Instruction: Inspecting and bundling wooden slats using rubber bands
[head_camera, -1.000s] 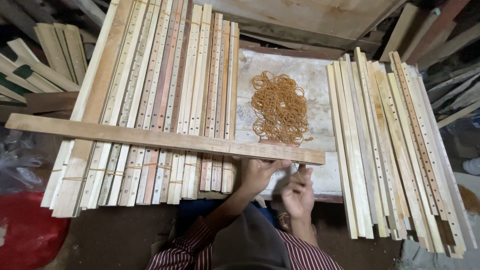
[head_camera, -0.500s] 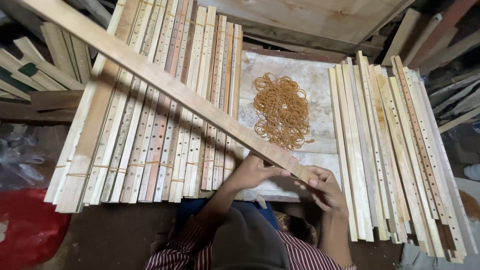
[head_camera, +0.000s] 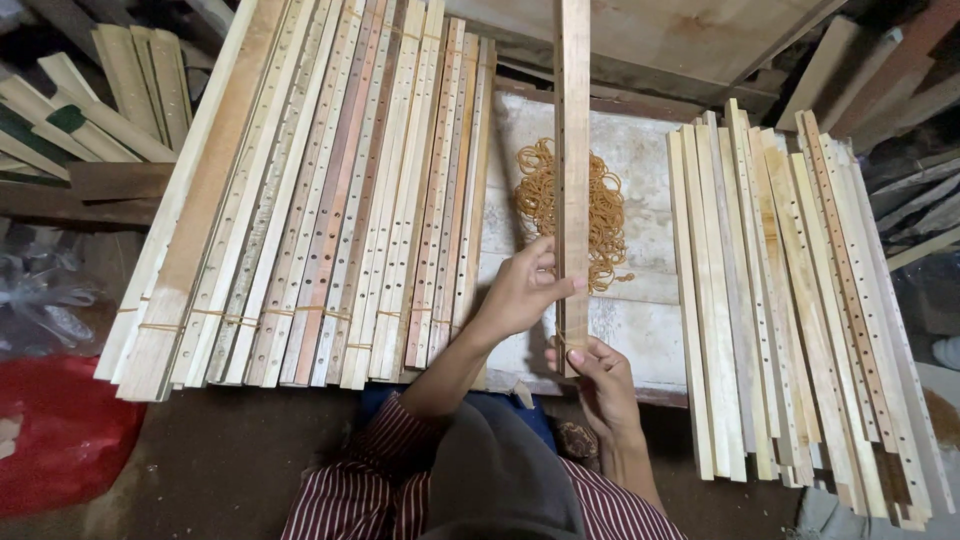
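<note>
At bench centre: left hand (head_camera: 522, 290) fingers pinch wooden slat (head_camera: 574, 150), pointing 12 o'clock. Right hand (head_camera: 598, 372) fingers curled round slat's near end, 6 o'clock. Step judged: banding near end; needs steady grip, rubber bands (head_camera: 608, 215) beneath.

Worn whitish board (head_camera: 640, 330): rubber-band pile (head_camera: 535, 195) in middle, drilled slat bundles (head_camera: 330, 200) left, loose slats (head_camera: 790, 300) right.
</note>
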